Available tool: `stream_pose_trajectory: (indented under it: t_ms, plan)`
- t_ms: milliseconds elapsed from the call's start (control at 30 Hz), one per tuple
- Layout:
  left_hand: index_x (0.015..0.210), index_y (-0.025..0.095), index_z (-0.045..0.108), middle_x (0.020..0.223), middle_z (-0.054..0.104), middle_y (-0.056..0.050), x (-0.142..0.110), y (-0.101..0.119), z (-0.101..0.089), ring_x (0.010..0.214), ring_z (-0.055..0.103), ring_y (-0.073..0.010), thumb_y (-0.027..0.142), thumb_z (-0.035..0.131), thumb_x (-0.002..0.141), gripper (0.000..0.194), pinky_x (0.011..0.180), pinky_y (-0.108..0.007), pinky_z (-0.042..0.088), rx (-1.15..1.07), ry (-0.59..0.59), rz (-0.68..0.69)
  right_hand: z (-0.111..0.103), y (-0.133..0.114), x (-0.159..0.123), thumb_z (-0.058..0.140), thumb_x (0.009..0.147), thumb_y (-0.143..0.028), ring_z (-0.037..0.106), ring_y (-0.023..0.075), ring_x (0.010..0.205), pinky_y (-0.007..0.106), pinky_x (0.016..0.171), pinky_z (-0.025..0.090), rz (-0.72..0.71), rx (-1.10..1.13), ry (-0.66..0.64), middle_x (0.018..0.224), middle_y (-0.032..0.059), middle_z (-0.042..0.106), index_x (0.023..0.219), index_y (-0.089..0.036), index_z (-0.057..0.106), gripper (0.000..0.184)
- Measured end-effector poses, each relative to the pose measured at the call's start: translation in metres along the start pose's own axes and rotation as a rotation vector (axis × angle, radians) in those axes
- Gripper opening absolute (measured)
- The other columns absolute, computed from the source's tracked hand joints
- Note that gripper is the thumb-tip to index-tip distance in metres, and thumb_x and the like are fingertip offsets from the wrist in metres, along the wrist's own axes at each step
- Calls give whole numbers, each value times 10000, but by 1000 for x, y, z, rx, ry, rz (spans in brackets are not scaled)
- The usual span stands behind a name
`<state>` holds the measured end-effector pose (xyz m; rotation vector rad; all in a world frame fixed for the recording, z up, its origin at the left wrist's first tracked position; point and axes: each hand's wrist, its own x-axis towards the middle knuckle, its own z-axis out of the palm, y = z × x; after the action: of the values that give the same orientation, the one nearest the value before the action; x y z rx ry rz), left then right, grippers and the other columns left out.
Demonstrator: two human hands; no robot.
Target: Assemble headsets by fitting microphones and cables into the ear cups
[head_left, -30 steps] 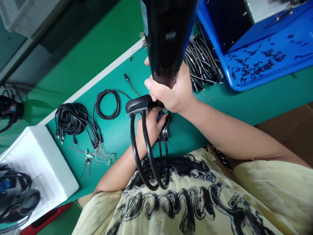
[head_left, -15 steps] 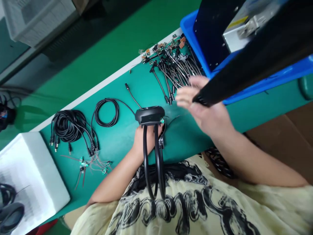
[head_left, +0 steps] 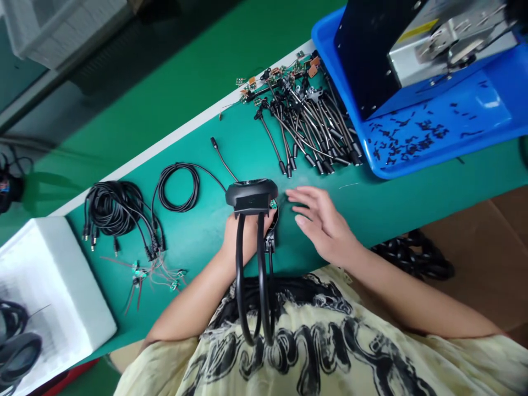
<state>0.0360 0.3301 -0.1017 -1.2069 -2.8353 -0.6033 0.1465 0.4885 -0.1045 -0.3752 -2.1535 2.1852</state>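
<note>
My left hand is closed around a black device with a rounded head and two stiff black tubes that loop down toward my chest. A small green circuit piece shows at the device's right side. My right hand hovers just right of the device, fingers stretched out and apart, holding nothing. Both hands are over the green table.
A heap of short black cables with connectors lies behind my right hand. A blue tray with a machine and black scraps stands at the back right. Coiled black cables, a cable bundle, small wired boards and a white foam box lie left.
My right hand let go of the large black tool it held over the device; that tool has swung out of view. The hand has dropped back beside the device, open.
</note>
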Motion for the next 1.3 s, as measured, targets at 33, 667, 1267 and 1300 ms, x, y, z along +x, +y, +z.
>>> stream_pose_trajectory:
  t_ms: [33,667,1267,1300]
  plan:
    - [965,168,682,679,691,-14,0,-1,1,577,643,-148,379,653,851,242,605,-255,464,-1,17,6,0,0,-2,510,953,-355,455,199,1323,425,1077,439,-8,-19,15,1433,81,465,1323,-298,337,413]
    - [1031,175,648,881,728,-38,-1,1,-1,661,665,-145,375,631,867,260,628,-246,485,-2,-21,-9,1,4,1,501,942,-363,534,173,1195,375,976,493,10,-14,-114,1443,81,460,1305,-282,320,414]
    - [1218,196,561,1265,627,-93,-55,-49,-40,1186,571,-188,187,378,962,314,1017,-380,456,-271,-6,-68,12,-40,12,552,896,-394,604,215,807,326,636,447,-281,-1088,159,904,72,638,1069,-174,562,281]
    - [1252,195,538,1311,600,-96,-55,-56,-39,1220,543,-193,151,372,946,352,1045,-403,430,-274,-59,-29,12,-41,9,508,924,-353,604,205,791,322,646,450,-319,-1082,77,855,56,639,998,-193,580,190]
